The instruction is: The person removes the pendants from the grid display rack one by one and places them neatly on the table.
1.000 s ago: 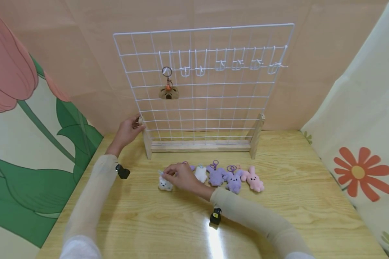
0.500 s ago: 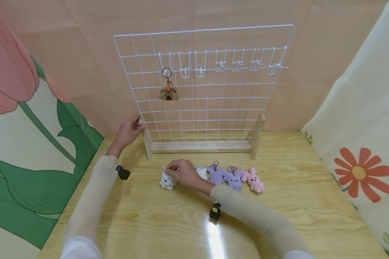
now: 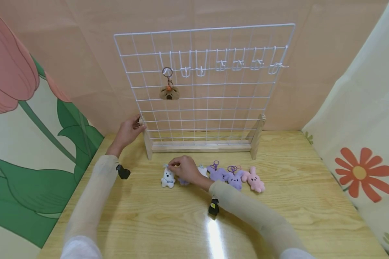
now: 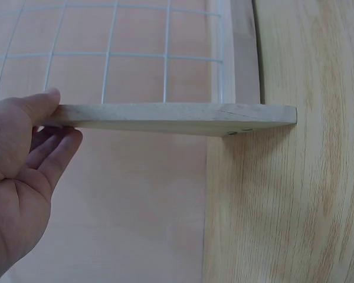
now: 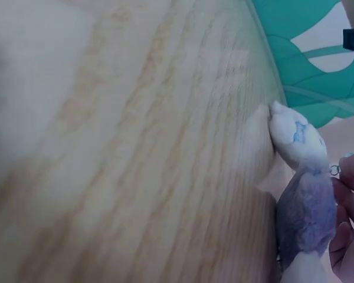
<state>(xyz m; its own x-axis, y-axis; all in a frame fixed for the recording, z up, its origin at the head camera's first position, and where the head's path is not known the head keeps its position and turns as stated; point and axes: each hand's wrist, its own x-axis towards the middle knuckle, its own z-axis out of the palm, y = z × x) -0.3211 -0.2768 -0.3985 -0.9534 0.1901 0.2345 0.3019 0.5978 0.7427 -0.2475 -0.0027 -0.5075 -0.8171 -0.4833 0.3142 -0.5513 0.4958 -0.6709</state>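
Note:
At the rack's left end my left hand [image 3: 126,132] pinches the top of the wooden side leg [image 4: 171,112], thumb above and fingers below in the left wrist view. With thumb and fingertips my right hand [image 3: 184,169] holds the top of a small white bear plush keychain [image 3: 168,179], which stands upright on the table. A small metal ring [image 5: 334,170] shows at those fingertips in the right wrist view. Beside the bear, a purple plush [image 5: 310,209] is partly hidden by the hand in the head view.
Several purple, white and pink plush keychains, including a pink rabbit [image 3: 255,181], lie in a row before the rack. White hooks [image 3: 220,64] line the wire grid [image 3: 207,97]. A brown animal-head keychain [image 3: 169,92] hangs from the leftmost hook.
My right hand has moved slightly up and away, bringing the white bear from leaning to upright and turning its front into view. The left hand stays on the rack leg.

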